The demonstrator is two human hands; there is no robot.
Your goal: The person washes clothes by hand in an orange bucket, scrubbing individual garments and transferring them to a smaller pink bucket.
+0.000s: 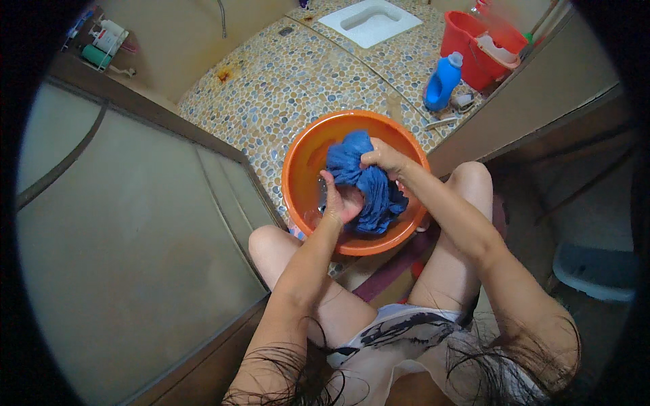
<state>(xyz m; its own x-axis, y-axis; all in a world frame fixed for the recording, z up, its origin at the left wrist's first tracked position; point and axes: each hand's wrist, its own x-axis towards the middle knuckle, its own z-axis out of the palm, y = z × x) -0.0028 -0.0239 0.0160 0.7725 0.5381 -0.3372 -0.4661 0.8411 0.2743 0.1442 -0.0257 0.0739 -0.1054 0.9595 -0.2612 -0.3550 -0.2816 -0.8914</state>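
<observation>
An orange plastic basin (290, 175) stands on the floor between my knees. Bunched blue cloth (378, 195) lies in it, its upper part lifted towards the basin's far side. My right hand (383, 156) grips that upper part, with fingers curled into the folds. Against the cloth's near left side is my left hand (343, 200), palm turned up and thumb raised apart; its fingers are partly hidden by the cloth, so its hold cannot be told. Some liquid shows at the basin's left inside.
Beyond the basin, a blue detergent bottle (443, 83) stands beside a red bucket (464, 51). A white squat toilet (370, 21) is set in the pebbled floor. A frosted door panel (137, 218) stands at left, and a brown frame edge (528, 96) at right.
</observation>
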